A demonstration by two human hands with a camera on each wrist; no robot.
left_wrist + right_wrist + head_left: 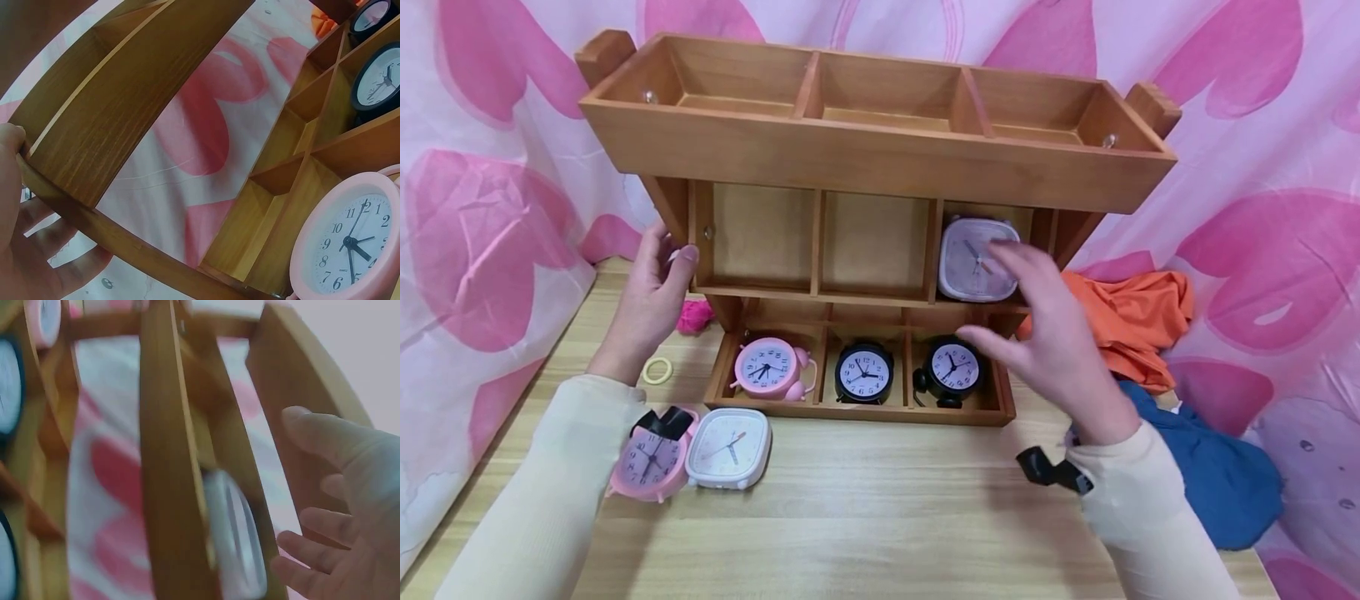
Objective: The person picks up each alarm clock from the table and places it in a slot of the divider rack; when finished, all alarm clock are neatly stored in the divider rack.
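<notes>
Lilac square clock (976, 260) sits half-hidden behind the open right hand (1045, 333).

Smooth, satin-finished wood with visible grain on the shelf rack (865, 158). Pale, matt wood-grain laminate on the desk (865, 500). Glossy plastic on the white square clock (728, 448). Soft crumpled cloth, far right: orange garment (1131, 321).

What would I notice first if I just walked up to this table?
The big wooden shelf with three tiers stands out, its bottom row holding a pink alarm clock and two black ones. The right hand hovers open before a white square clock in the middle tier.
</notes>
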